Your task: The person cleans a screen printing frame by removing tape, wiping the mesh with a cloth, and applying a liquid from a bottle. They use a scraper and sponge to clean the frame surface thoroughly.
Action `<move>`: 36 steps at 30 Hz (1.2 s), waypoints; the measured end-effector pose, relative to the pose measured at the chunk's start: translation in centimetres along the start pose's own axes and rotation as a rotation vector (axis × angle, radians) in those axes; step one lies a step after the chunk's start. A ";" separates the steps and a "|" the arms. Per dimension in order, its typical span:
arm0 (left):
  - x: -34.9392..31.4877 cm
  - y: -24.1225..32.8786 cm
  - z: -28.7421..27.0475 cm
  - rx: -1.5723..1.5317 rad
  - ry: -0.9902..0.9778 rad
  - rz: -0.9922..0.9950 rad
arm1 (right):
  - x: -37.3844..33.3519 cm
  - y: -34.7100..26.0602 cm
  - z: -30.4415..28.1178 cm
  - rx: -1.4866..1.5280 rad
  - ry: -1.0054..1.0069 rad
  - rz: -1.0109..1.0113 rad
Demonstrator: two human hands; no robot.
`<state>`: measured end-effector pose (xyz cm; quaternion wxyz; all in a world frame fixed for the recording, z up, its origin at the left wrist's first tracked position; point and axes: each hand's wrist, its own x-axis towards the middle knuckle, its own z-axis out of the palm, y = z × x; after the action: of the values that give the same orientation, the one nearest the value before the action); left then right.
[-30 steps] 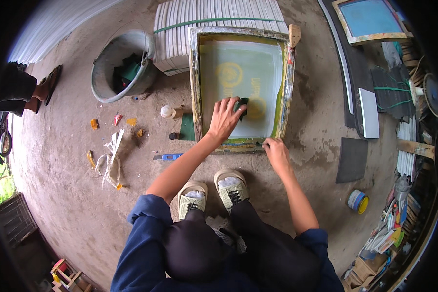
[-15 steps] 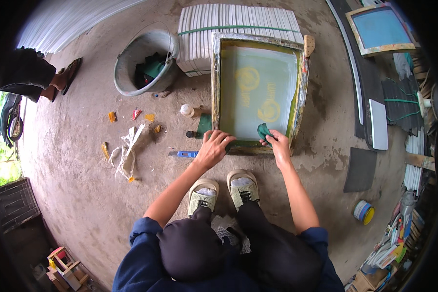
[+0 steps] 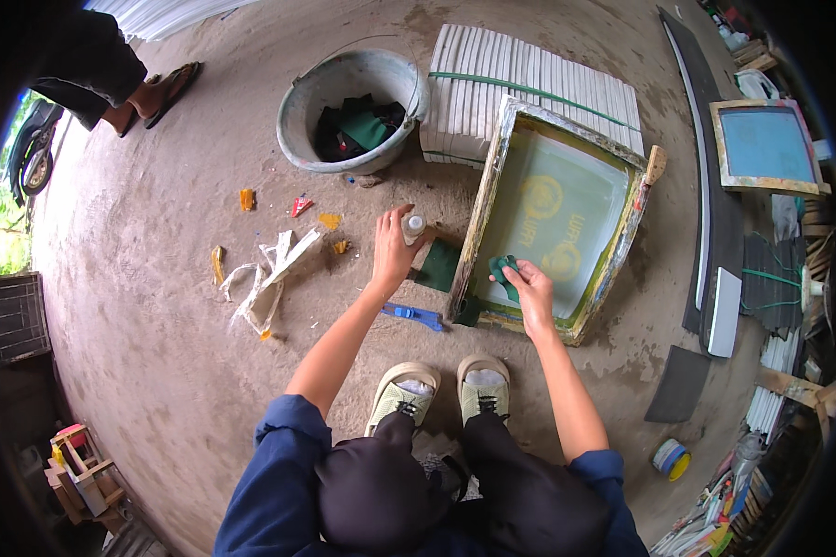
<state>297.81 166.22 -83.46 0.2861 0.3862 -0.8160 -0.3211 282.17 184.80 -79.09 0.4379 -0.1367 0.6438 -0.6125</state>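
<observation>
My left hand (image 3: 395, 243) is closed around a small bottle with a white cap (image 3: 413, 226), left of a wooden-framed printing screen (image 3: 481, 209). Whether the bottle touches the floor I cannot tell. Between my right hand's (image 3: 534, 295) fingers is a crumpled green cloth (image 3: 504, 273), over the screen's near left part. Yellowish round motifs and lettering show on its pale mesh (image 3: 590, 218). The screen's far side leans on a strapped stack of white sheets (image 3: 529, 65). A green piece of cloth (image 3: 439, 267) lies beside its left rail. Nearer me is a blue utility knife (image 3: 414, 316).
A grey bucket (image 3: 293, 139) holding dark and green cloths stands far left of the screen. White strips (image 3: 274, 274) and orange scraps litter the floor. Another person's sandalled foot (image 3: 172, 93) is at upper left. Dark boards and a blue-meshed frame (image 3: 766, 144) line the right.
My left hand has left the screen's near left corner and closed around the bottle. My right hand still holds the green cloth near the screen. The whole view has shifted and turned.
</observation>
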 end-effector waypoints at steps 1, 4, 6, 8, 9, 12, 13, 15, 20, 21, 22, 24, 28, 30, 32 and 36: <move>0.3 -0.3 0.1 0.011 -0.067 -0.013 | 0.2 0.0 0.1 0.002 -0.018 0.007; 0.3 0.1 0.3 -0.042 0.021 -0.016 | 0.4 -0.1 0.4 0.122 -0.032 0.040; -0.1 1.0 -0.2 -0.105 0.019 -0.020 | 0.3 -0.2 0.3 0.163 -0.027 0.056; -0.6 2.7 -1.1 -0.173 -0.034 -0.027 | -0.1 -0.2 0.0 0.207 -0.017 0.077; -0.6 3.8 -1.5 -0.229 -0.097 -0.017 | 0.0 -0.3 -0.3 0.231 -0.015 0.084; -0.4 7.4 -1.8 -0.283 -0.261 0.133 | 0.0 -0.2 -0.7 0.320 0.077 0.094; -0.2 8.5 -1.6 -0.291 -0.327 0.194 | 0.0 -0.3 -0.9 0.356 0.119 0.094; -0.3 10.6 -1.2 -0.263 -0.512 0.123 | -0.2 -0.6 -2.0 0.374 0.124 0.098; -1.5 11.8 2.3 -0.149 -0.602 0.235 | -0.5 1.0 -6.0 0.154 0.160 0.245; -2.0 12.3 2.8 -0.143 -0.627 0.219 | -0.7 1.2 -6.4 0.192 0.152 0.192; -2.3 12.6 3.4 -0.137 -0.651 0.202 | -1.0 1.4 -6.9 0.229 0.143 0.139; -2.5 13.3 4.0 -0.092 -0.689 0.201 | -1.3 1.1 -7.4 0.235 0.139 0.102; -2.5 14.3 4.5 0.105 -0.702 0.246 | -1.7 0.3 -7.6 0.276 0.213 0.152; -2.2 14.5 4.7 0.177 -0.669 0.349 | -2.0 0.1 -7.5 0.352 0.226 0.155; -2.0 14.8 4.9 0.208 -0.633 0.428 | -2.1 0.0 -7.4 0.359 0.214 0.163; -1.5 15.0 5.5 0.248 -0.601 0.533 | -2.0 -0.5 -7.1 0.367 0.205 0.157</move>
<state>288.03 176.48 -76.08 0.0598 0.0822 -0.9670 -0.2338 277.92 190.87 -78.76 0.4342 0.0589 0.5712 -0.6940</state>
